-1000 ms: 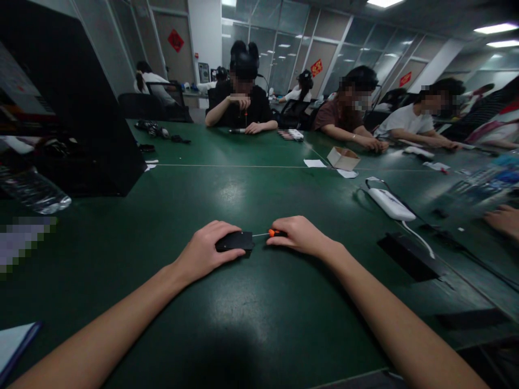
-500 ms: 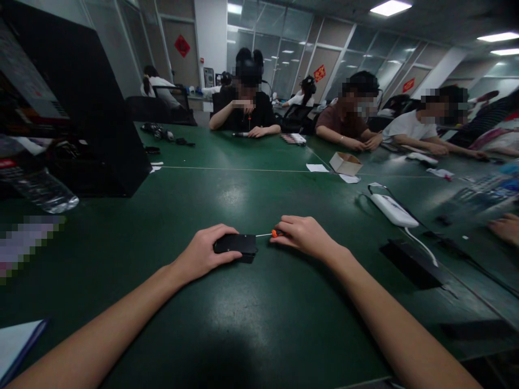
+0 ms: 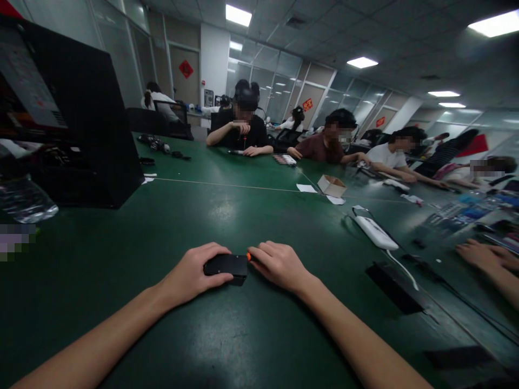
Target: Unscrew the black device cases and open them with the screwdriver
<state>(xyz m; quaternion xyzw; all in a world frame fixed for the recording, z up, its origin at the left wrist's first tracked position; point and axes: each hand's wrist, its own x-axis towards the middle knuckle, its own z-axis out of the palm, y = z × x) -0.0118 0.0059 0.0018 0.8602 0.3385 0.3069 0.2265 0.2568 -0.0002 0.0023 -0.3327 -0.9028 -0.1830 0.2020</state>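
Black and boxy, the case (image 3: 226, 265) lay on the green counter (image 3: 219, 337) a little below the middle of the frame, its long axis running left to right. The left hand (image 3: 193, 274) was clamped around its left end. Nearer the case's right end, the right hand (image 3: 280, 266) had its fingers closed on an orange-ended tool (image 3: 248, 257) just beside that end. The tool's orange end faced left, toward the case; the fingers hid most of its long axis, and contact could not be told.
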